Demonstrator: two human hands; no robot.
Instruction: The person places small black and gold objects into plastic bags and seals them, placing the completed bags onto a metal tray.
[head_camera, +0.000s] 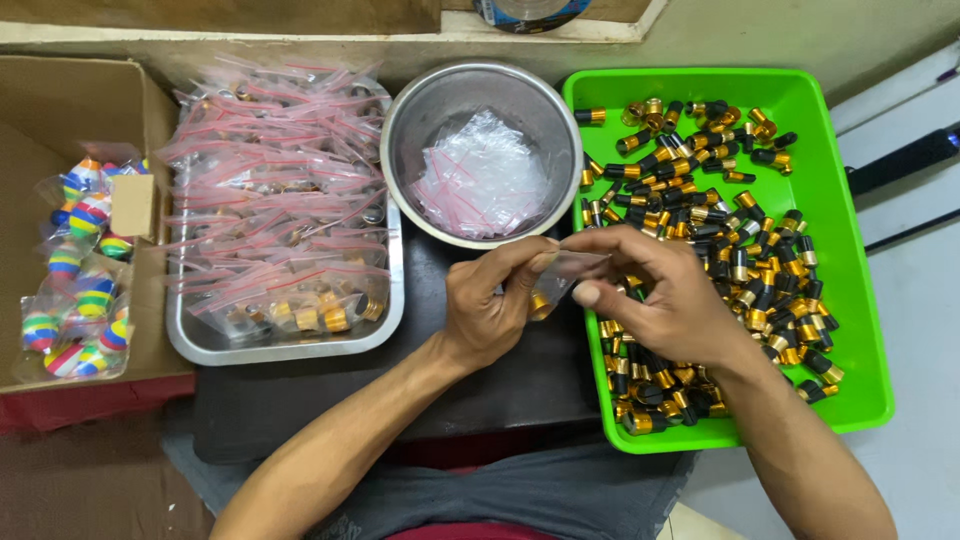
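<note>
Your left hand (490, 305) and right hand (660, 290) both pinch small clear plastic zip bag (570, 268), gold-and-black cylindrical part (541, 305) inside, held between round steel bowl (440, 105) and bright green plastic tray (860, 300).

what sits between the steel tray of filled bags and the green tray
In the head view, a round steel bowl of empty clear bags sits between them, above the hands.

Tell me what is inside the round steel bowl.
The round steel bowl holds a loose heap of small empty clear plastic zip bags with red strips. Whatever lies beneath the heap, on the bowl's bottom, is covered.
</note>
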